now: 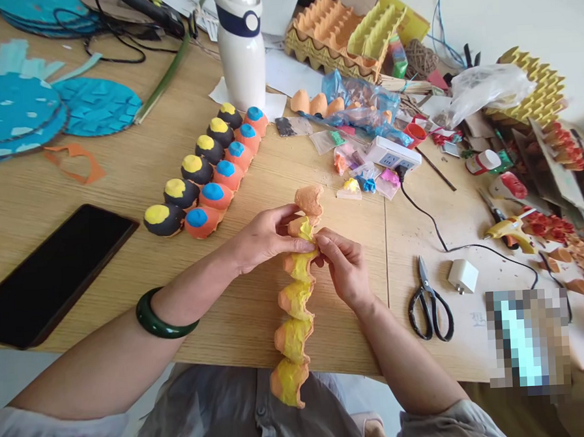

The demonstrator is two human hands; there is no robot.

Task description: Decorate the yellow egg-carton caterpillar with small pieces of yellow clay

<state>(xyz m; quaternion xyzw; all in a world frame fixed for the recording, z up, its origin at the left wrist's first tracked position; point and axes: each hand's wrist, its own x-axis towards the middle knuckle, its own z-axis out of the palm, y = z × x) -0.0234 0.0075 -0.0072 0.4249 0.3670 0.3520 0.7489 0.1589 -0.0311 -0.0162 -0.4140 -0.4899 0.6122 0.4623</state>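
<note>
An orange egg-carton strip [296, 296] with several cups hangs over the table's front edge toward my lap. Soft yellow clay [302, 268] covers much of its cups, while the farthest cup is bare orange. My left hand [268, 238] grips the strip near its far end, thumb on top. At the strip's right edge, my right hand [342, 261] is closed in a pinch where the yellow clay lies; the exact contact is partly hidden by the fingers. Farther left stand a row of black cups with yellow tops [196, 170] and a row of orange cups with blue tops [228, 175].
A black phone [55, 273] lies at left, a white bottle [242, 58] behind. Scissors [428, 302], a white plug adapter [463, 276] and a corded power strip [393, 153] are at right. Clay packets [352, 187], egg trays [336, 37] and a glue gun [512, 232] lie farther out.
</note>
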